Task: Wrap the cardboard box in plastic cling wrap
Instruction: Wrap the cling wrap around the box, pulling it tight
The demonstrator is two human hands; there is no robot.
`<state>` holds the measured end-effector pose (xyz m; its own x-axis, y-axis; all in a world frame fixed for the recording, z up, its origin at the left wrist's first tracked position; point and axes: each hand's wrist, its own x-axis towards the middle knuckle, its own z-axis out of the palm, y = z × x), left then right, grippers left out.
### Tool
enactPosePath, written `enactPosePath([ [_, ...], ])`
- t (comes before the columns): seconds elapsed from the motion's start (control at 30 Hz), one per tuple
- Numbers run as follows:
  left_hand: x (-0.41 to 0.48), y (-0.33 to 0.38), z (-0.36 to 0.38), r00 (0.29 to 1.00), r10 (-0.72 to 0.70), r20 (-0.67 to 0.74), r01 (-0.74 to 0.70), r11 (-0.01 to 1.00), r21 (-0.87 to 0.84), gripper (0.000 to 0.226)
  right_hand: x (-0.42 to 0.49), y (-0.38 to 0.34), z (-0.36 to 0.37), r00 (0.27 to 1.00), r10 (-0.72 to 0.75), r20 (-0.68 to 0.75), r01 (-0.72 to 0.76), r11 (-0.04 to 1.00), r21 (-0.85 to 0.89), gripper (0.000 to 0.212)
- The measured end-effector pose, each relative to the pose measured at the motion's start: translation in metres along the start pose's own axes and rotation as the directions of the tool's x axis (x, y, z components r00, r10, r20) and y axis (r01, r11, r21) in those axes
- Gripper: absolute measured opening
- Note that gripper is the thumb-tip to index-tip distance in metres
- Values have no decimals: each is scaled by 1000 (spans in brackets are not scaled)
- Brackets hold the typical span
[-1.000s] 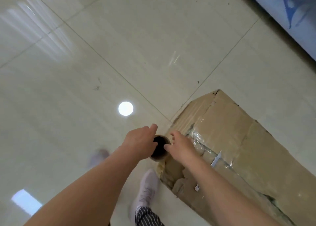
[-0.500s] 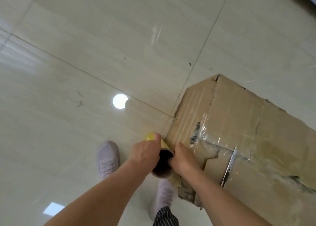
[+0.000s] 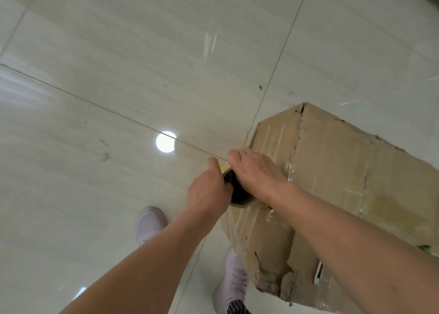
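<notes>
Since the cling wrap roll (image 3: 238, 195) has moved from the near corner onto the end face of the cardboard box (image 3: 344, 183), which stands on the floor (image 3: 142, 76), another film pass seems under way. Left hand (image 3: 209, 191) and right hand (image 3: 256, 173): each grip curled round the roll.

cardboard box (image 3: 344, 183) runs off the right edge; roll (image 3: 238, 193) mostly hidden.

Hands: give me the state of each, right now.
Left hand: closed, gripping the roll at its rim.
Right hand: closed, fingers curled over the roll's top, holding it.
</notes>
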<state>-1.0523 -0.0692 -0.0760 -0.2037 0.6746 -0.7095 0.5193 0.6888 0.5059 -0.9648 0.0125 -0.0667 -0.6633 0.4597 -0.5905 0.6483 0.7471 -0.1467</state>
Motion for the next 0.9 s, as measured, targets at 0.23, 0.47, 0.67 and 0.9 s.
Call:
enactPosePath([
  [0.23,-10,-5,10,997,-55,-55,52,997,-61,13,-11,-1,14,743,532,406,-668,555,495,41],
  [0.47,3,4,-4,999,-52,5,52,996,74,19,-14,1,10,797,476,371,-602,669,436,27],
  [0.67,18,23,-12,1000,-30,-8,30,999,40,24,3,15,-15,971,193,139,-215,962,168,22],
  [0.9,27,38,-1,996,-24,-86,17,996,-82,15,11,33,-15,976,218,9,-216,960,177,22],
])
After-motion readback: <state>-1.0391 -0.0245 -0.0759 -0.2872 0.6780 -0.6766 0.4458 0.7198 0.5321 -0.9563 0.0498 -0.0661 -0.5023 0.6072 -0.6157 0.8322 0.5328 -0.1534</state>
